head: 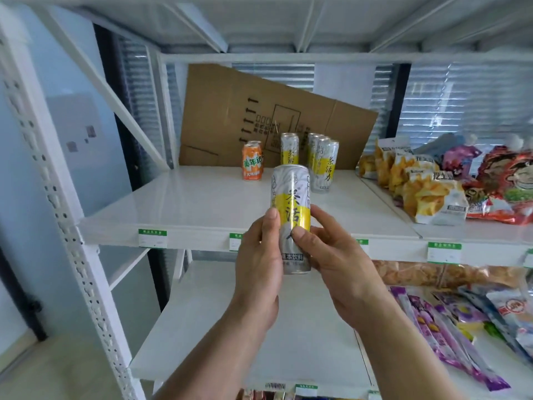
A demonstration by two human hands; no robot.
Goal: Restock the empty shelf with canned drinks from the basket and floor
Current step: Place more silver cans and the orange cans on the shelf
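Note:
A tall silver-and-yellow drink can (290,194) is upright in front of the white shelf (184,206), held by both hands. My left hand (256,264) grips its left side with the thumb on the label. My right hand (331,255) grips its right side, thumb across the lower front. On the shelf behind stand an orange can (252,161), with a second orange can behind it, and several more silver-and-yellow cans (322,163).
A flattened cardboard box (230,111) leans against the back of the shelf. Snack bags (427,192) fill the neighbouring shelf on the right. Below is another white shelf board (230,327), with purple packets (438,327) to its right. A white upright post (66,220) stands on the left.

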